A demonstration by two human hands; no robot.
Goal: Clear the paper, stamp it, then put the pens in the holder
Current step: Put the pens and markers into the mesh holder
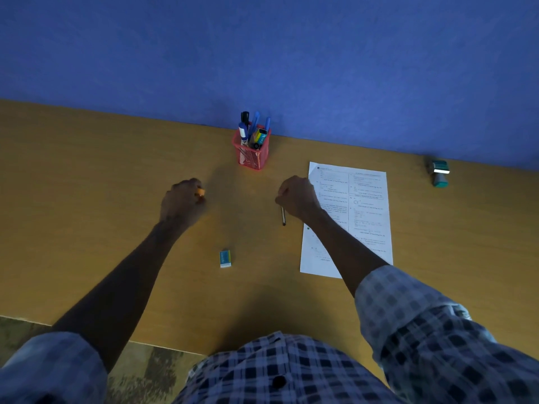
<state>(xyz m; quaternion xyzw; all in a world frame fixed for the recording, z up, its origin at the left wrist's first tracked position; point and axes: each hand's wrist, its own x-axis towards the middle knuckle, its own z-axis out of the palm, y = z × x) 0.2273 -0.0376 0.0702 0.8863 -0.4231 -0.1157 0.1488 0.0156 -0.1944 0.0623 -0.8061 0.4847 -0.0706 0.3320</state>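
Note:
A printed white paper (pixel 361 217) lies flat on the wooden desk, right of centre. My right hand (pixel 297 198) sits at the paper's left edge, fingers curled round a thin pen (pixel 283 216) that points toward me. Further left, my left hand (pixel 182 201) grips a small orange object (pixel 200 192), only its tip showing. A red mesh pen holder (pixel 251 153) with several pens and markers stands at the back against the wall. A green stamp (pixel 439 172) lies at the far right of the desk.
A small white and green eraser (pixel 225 258) lies on the desk (pixel 87 199) between my forearms. The blue wall (pixel 262 53) borders the desk's far edge. The desk's near edge runs just in front of my checked shirt.

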